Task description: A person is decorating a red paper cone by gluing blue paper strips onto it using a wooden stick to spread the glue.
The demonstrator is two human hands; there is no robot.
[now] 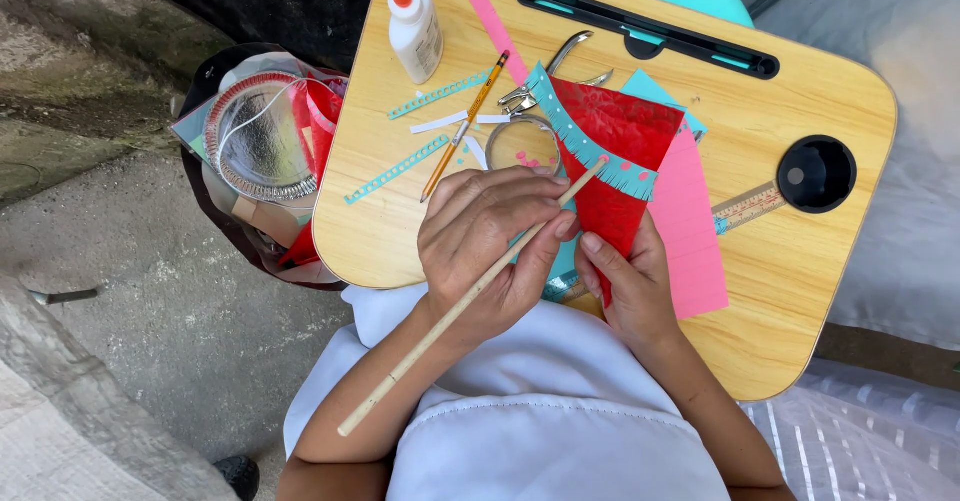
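On the surface (pixel 800 291), a glue bottle (pixel 414 31) is placed far left, scissors (pixel 545 81) behind the folded paper (pixel 615 161), a ruler (pixel 748 207) right.

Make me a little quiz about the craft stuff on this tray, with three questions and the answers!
1. True or false: the glue bottle with the orange cap stands near the tray's far left corner.
2. Which thing does the left hand hold? A) pencil B) long wooden stick C) ruler
3. Fill in: the right hand pinches the bottom of the ____ paper cone with the teal fringe.

Key: 1 true; 2 B; 3 red. The pencil lies untouched on the tray, apart from both hands.
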